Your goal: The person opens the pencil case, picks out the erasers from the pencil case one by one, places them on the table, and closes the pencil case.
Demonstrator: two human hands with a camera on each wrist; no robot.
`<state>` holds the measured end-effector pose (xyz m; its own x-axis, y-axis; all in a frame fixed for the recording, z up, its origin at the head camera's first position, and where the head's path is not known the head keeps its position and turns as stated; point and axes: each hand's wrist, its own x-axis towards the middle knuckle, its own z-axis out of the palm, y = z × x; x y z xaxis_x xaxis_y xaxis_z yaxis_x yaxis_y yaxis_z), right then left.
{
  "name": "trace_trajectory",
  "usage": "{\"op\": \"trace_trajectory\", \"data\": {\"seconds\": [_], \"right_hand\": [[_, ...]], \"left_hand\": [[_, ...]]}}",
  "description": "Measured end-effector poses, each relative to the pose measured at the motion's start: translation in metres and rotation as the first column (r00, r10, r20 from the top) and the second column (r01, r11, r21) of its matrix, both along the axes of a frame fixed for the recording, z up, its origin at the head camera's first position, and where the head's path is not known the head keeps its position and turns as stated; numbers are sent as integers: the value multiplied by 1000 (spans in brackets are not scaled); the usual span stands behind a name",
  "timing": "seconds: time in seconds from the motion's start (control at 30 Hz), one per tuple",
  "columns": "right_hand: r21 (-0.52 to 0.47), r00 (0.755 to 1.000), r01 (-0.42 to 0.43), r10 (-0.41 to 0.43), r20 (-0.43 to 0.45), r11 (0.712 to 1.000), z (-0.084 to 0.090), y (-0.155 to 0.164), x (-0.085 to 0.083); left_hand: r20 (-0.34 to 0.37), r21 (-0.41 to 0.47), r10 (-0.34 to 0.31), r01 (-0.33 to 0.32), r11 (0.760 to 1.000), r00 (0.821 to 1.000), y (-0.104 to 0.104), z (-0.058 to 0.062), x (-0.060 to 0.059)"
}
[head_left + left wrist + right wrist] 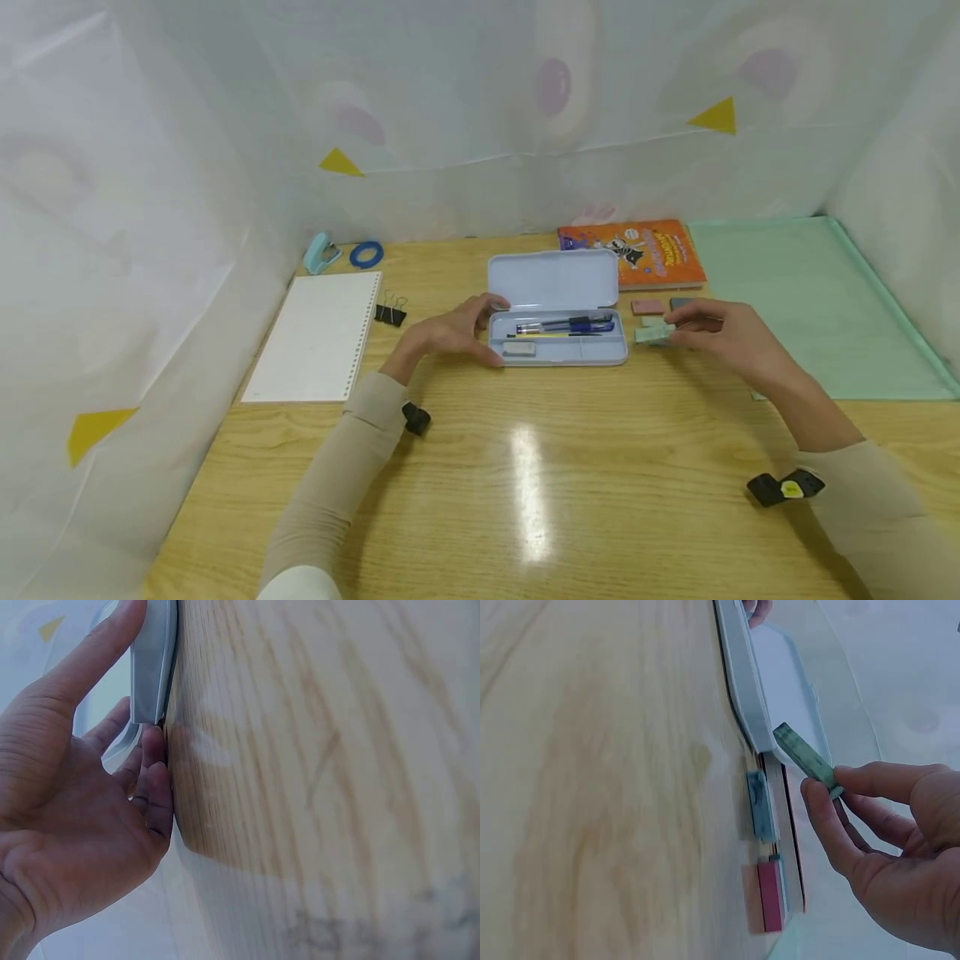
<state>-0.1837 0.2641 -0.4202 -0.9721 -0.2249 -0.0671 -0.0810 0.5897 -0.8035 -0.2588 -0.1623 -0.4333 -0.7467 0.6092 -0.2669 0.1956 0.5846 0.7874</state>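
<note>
An open pale-blue pencil case (588, 361) holds pens (566, 323), a yellow pencil-like stick and a white eraser (519, 348). My left hand (457, 327) grips its left end, with the thumb along the front and fingers behind; in the left wrist view the thumb (97, 656) lies over the case's side (154, 667). Just right of the case, my right hand (723, 337) pinches a small green eraser-like block (804, 756) between thumb and fingertips. Beneath and behind it lie another greenish block (652, 321), a pink block (647, 307) and a dark block (681, 302), partly hidden.
An orange book (660, 254) lies behind the case, beside a green translucent mat or folder (832, 308). On the left are a white spiral notebook (315, 337), a black binder clip (390, 315), blue tape (366, 254) and a light-blue stapler (320, 254). White sheeting surrounds the wooden table.
</note>
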Motion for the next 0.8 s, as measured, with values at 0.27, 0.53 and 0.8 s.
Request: {"op": "trace_trajectory", "data": {"seconds": [0.27,0.53,0.8], "right_hand": [[15,997,-47,46,57,999,-4,18,7],[1,993,-91,90,73,996,-8,24,10],[87,992,-114,108,65,990,-1,37,12]], "left_hand": [[-9,-6,-1,0,1000,1000,1,1,-1],[2,12,-5,5,1000,1000,0,1,-1],[13,13,-2,2,1000,1000,-1,-3,-3]]}}
